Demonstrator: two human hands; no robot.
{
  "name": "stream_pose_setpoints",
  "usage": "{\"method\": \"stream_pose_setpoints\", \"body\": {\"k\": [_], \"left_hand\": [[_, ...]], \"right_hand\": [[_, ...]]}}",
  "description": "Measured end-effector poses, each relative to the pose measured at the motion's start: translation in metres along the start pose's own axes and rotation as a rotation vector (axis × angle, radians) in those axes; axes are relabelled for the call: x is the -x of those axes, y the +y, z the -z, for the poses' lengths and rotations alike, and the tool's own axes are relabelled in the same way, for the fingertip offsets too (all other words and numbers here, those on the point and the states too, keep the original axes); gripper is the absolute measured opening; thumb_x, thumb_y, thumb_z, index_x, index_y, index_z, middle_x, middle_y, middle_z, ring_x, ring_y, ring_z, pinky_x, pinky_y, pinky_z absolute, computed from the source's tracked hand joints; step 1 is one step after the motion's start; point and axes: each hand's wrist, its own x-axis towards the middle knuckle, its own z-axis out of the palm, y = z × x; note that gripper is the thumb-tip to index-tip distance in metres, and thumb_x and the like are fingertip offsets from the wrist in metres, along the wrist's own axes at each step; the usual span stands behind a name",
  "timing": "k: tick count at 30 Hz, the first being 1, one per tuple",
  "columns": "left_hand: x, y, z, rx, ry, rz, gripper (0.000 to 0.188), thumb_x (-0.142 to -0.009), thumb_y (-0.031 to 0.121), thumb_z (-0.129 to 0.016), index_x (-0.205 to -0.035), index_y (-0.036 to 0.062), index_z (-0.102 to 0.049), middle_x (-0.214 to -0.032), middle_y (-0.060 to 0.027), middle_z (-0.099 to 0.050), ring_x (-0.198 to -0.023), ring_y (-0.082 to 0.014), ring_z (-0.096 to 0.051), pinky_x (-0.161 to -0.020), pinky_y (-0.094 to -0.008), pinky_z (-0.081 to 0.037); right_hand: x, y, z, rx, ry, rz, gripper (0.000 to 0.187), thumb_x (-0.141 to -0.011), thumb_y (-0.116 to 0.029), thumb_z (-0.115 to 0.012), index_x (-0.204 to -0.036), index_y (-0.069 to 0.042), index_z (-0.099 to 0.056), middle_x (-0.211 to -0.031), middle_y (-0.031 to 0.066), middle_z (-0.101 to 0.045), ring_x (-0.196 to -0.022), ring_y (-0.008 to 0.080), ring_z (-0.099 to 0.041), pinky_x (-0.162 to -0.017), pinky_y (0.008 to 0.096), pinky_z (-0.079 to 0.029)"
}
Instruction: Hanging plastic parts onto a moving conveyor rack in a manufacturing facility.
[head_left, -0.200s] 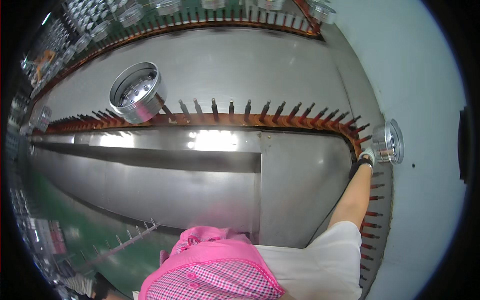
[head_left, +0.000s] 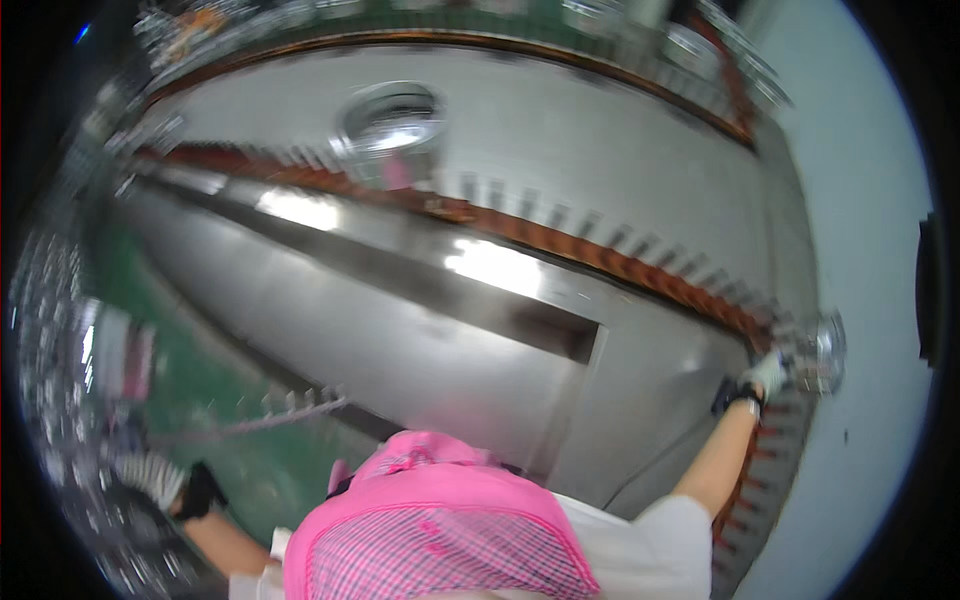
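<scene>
My right hand (head_left: 769, 373), in a pale glove with a dark band at the wrist, reaches far right to a round silver metal housing (head_left: 824, 352). The hand appears closed at the housing's base, though blur smears the fingers. On the low left, my left hand (head_left: 150, 478), in a striped glove with a dark wrist band, is beside many shiny metal parts (head_left: 60, 430). Its fingers are too smeared to show whether they hold anything. Another round, open-topped metal housing (head_left: 392, 135) stands at the spindle row, left of centre.
A curved copper-brown track (head_left: 560, 236) with upright spindles runs along the steel bench and bends toward me at the right. A pale wall (head_left: 870, 270) borders it. More housings (head_left: 595, 14) stand along the far track. A rack bar with pegs (head_left: 255, 424) is over the green floor.
The whole view has swung and blurred, shifting the bench and housings in the picture. More of my left hand and forearm shows at the lower left. My right hand stays beside the same housing.
</scene>
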Motion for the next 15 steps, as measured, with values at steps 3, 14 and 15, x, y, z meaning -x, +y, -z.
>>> {"method": "stream_pose_setpoints", "body": {"k": [3,14,15], "left_hand": [[0.018,0.107,-0.070,0.401,0.291,0.293,0.039,-0.085,0.039,-0.046,-0.101,0.0034,-0.051,-0.089,-0.0049,-0.051,-0.080,-0.0154,-0.050,-0.071,-0.0303,-0.042],[0.024,0.109,-0.079,0.595,0.281,0.251,0.041,-0.087,0.044,-0.043,-0.085,0.0041,-0.053,-0.051,0.0016,-0.040,-0.047,-0.0083,-0.044,-0.046,-0.0228,-0.040],[0.026,0.096,-0.074,0.613,0.232,0.262,0.041,-0.087,0.044,-0.043,-0.085,0.0040,-0.053,-0.052,0.0014,-0.041,-0.047,-0.0082,-0.044,-0.045,-0.0228,-0.040]], "right_hand": [[0.077,-0.077,0.020,-1.048,-0.017,0.177,0.046,-0.084,-0.031,-0.051,-0.119,-0.002,-0.045,-0.109,0.0137,-0.054,-0.089,0.0230,-0.056,-0.074,0.0299,-0.046],[0.633,-0.228,0.209,-1.110,-1.512,1.936,0.032,-0.080,-0.015,-0.053,-0.110,-0.004,-0.050,-0.109,0.0137,-0.053,-0.094,0.0219,-0.055,-0.082,0.0314,-0.042],[0.661,-0.226,0.227,-1.072,-1.455,2.183,0.042,-0.080,-0.020,-0.054,-0.117,-0.003,-0.044,-0.119,0.0155,-0.046,-0.098,0.0241,-0.053,-0.083,0.0326,-0.042]]}}
